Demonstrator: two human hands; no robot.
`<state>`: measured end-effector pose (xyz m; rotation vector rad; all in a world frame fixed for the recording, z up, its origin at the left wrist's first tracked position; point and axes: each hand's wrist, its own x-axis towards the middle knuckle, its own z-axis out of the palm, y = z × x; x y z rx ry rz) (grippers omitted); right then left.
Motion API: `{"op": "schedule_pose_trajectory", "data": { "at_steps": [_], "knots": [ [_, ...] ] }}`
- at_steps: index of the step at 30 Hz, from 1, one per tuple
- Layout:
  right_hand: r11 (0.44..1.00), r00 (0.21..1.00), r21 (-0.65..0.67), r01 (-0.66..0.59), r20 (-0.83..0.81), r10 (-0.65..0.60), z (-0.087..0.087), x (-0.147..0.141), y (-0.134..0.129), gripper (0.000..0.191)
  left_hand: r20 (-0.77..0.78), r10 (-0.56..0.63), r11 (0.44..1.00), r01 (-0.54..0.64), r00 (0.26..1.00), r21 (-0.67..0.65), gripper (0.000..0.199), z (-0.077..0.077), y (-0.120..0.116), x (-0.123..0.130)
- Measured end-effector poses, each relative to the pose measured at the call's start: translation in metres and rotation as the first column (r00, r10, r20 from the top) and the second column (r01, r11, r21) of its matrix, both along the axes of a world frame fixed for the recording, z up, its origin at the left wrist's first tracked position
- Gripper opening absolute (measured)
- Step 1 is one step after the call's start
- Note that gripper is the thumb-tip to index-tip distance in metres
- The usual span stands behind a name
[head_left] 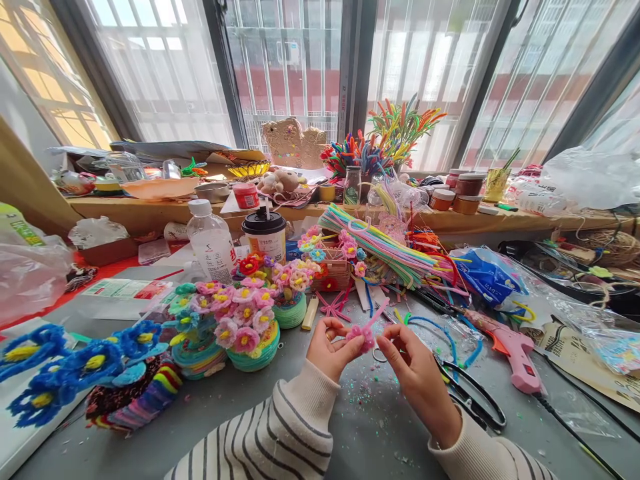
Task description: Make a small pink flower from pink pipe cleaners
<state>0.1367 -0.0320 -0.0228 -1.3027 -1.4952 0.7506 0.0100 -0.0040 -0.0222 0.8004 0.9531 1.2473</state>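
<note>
Over the middle of the grey table, my left hand (333, 347) pinches a small pink fuzzy flower (361, 335) made of pipe cleaner. A pink stem end sticks up from the flower to the upper right. Just to its right is my right hand (413, 363), thumb and fingertips drawn together beside the flower's edge; whatever lies between them is too small to make out. Several pink pipe cleaner pieces (336, 307) lie on the table behind my left hand.
Black-handled scissors (470, 400) and a pink glue gun (517, 357) lie right. Potted pink flowers (247, 313) and blue flowers (95, 360) stand left. Behind are a water bottle (209, 240), a lidded cup (265, 233) and a pastel pipe cleaner bundle (385, 243).
</note>
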Motion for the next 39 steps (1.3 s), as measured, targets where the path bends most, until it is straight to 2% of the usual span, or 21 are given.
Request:
{"op": "schedule_pose_trajectory", "data": {
  "at_steps": [4,9,12,19,24,29,33,39],
  "knots": [
    [0.987,0.963,0.149,-0.055,0.27,0.012,-0.002,-0.002,-0.003,0.017,0.031,-0.08,0.996,0.081,0.996,-0.038,0.048,-0.005,0.001,0.0],
    [0.979,0.931,0.174,-0.102,0.365,0.032,0.0,0.002,-0.002,0.019,-0.103,-0.223,0.973,0.215,0.969,-0.086,0.042,-0.003,0.001,0.001],
    [0.977,0.922,0.165,-0.136,0.383,0.064,0.002,0.005,-0.002,0.02,-0.166,-0.299,0.954,0.293,0.94,-0.062,0.036,0.0,-0.001,0.0],
    [0.982,0.938,0.138,-0.132,0.339,0.079,0.002,0.004,-0.002,0.026,-0.129,-0.32,0.944,0.305,0.938,-0.125,0.031,0.001,-0.001,-0.003],
    [0.98,0.924,0.168,-0.107,0.381,0.035,0.0,0.002,-0.005,0.023,-0.039,-0.344,0.921,0.329,0.938,-0.209,0.031,0.005,-0.001,-0.004],
    [0.957,0.893,0.254,-0.139,0.451,0.01,-0.004,0.003,-0.004,0.024,-0.098,-0.454,0.874,0.422,0.886,-0.24,0.032,0.006,-0.003,-0.004],
    [0.963,0.893,0.226,-0.147,0.45,0.031,-0.006,0.005,-0.003,0.025,-0.179,-0.519,0.852,0.491,0.836,-0.181,0.035,0.004,-0.004,-0.001],
    [0.973,0.913,0.193,-0.124,0.407,0.036,-0.004,0.004,-0.004,0.024,-0.239,-0.442,0.896,0.437,0.865,-0.078,0.034,0.0,-0.006,0.001]
  ]
}}
